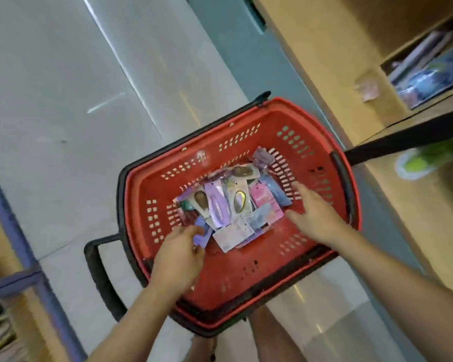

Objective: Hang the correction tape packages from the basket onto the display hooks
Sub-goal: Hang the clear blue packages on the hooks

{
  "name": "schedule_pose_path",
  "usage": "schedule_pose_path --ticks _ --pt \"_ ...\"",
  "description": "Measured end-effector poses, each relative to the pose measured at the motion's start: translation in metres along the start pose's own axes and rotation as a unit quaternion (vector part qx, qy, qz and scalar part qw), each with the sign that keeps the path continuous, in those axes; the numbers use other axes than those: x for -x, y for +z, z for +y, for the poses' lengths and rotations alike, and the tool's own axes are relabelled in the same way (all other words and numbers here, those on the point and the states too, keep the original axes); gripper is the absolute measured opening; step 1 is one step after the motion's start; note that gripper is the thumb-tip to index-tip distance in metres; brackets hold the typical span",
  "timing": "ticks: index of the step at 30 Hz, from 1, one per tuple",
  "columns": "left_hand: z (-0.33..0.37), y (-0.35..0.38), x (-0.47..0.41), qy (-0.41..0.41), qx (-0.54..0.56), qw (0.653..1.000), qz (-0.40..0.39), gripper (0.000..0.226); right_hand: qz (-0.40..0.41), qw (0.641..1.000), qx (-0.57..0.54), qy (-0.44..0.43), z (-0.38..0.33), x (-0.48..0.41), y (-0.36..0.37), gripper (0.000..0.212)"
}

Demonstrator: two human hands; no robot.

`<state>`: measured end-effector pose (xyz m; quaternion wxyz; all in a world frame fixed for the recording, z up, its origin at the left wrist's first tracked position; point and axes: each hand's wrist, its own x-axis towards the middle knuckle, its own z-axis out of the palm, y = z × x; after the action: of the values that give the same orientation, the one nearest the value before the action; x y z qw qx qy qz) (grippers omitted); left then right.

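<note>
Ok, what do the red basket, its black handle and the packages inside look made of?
Basket: likely moulded plastic, red, slightly glossy; its walls have regular punched slots. Handle: black and matte, probably plastic too, though blur leaves that open. Packages: seemingly printed card backs under clear plastic blisters, given shiny highlights over the oval shapes.
</note>
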<state>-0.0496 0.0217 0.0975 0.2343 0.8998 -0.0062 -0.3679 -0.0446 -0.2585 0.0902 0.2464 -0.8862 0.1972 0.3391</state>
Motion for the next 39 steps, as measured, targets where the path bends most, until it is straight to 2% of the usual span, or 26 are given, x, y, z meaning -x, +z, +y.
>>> schedule_pose_path --ticks 7,11,14,17,19,22,23,25,27,28,31,34,37,39 --pt "-0.025 0.118 -0.130 -0.056 0.055 0.996 -0.034 0.052 -0.041 0.998 0.024 0.051 0.043 -0.156 0.079 0.073" --pt "-0.038 0.160 -0.187 -0.121 0.100 0.987 0.027 0.059 -0.033 0.995 0.014 0.089 0.063 -0.211 0.117 0.070" --pt "-0.045 0.175 -0.219 -0.257 0.215 0.937 0.100 0.077 -0.033 0.991 0.022 0.125 0.076 -0.232 0.137 0.073" --pt "-0.051 0.177 -0.236 -0.325 0.288 0.890 0.140 0.095 -0.038 0.990 0.000 0.138 0.085 -0.241 0.147 0.092" --pt "-0.053 0.179 -0.243 -0.336 0.334 0.867 0.155 0.105 -0.039 0.988 -0.027 0.144 0.089 -0.243 0.147 0.096" --pt "-0.053 0.181 -0.243 -0.325 0.455 0.813 0.161 0.116 -0.039 0.988 -0.054 0.138 0.086 -0.239 0.146 0.087" --pt "-0.052 0.181 -0.241 -0.323 0.464 0.809 0.161 0.118 -0.045 0.988 -0.057 0.138 0.082 -0.236 0.146 0.084" --pt "-0.050 0.180 -0.234 -0.302 0.455 0.823 0.155 0.119 -0.058 0.984 -0.098 0.140 0.078 -0.232 0.144 0.069" --pt "-0.048 0.175 -0.222 -0.259 0.422 0.854 0.159 0.116 -0.076 0.974 -0.160 0.141 0.074 -0.224 0.135 0.050" --pt "-0.047 0.171 -0.214 -0.234 0.404 0.868 0.167 0.112 -0.082 0.971 -0.180 0.132 0.070 -0.219 0.128 0.048" --pt "-0.050 0.164 -0.191 -0.209 0.393 0.877 0.180 0.097 -0.061 0.971 -0.216 0.084 0.061 -0.205 0.111 0.070" --pt "-0.056 0.163 -0.174 -0.213 0.376 0.886 0.168 0.056 -0.026 0.957 -0.287 0.026 0.044 -0.182 0.103 0.084" --pt "-0.064 0.168 -0.171 -0.254 0.412 0.863 0.146 0.029 -0.019 0.951 -0.307 0.016 0.038 -0.169 0.114 0.089" --pt "-0.059 0.168 -0.175 -0.272 0.472 0.832 0.108 0.018 -0.011 0.956 -0.291 0.044 0.039 -0.168 0.122 0.080"
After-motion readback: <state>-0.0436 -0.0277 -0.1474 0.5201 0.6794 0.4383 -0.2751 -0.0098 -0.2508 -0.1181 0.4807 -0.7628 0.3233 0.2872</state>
